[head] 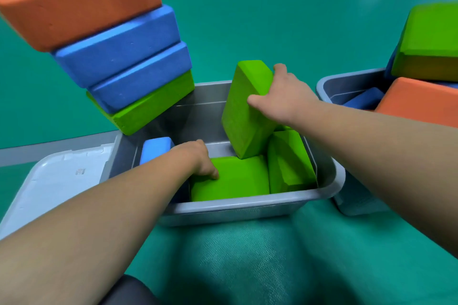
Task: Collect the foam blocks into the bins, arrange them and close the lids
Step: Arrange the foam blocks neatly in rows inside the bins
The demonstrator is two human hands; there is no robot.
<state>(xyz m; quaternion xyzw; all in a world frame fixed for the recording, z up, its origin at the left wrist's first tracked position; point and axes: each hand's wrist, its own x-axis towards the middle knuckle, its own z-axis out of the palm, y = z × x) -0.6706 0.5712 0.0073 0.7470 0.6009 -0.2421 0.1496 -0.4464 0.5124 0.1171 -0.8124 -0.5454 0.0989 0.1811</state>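
A grey bin (243, 208) stands on the green floor in front of me. My right hand (282, 94) grips a green foam block (245, 109), held tilted on end above the bin's middle. My left hand (200, 158) reaches into the bin, fingers curled down on the left edge of a flat green block (235, 178). Another green block (290, 161) leans against the bin's right wall. A blue block (156, 148) stands at the bin's left wall.
A leaning stack of orange, blue and green blocks (111, 39) rises at the bin's back left. A pale lid (57, 181) lies to the left. A second grey bin (347, 86) at the right holds blue, orange (418, 99) and green (431, 39) blocks.
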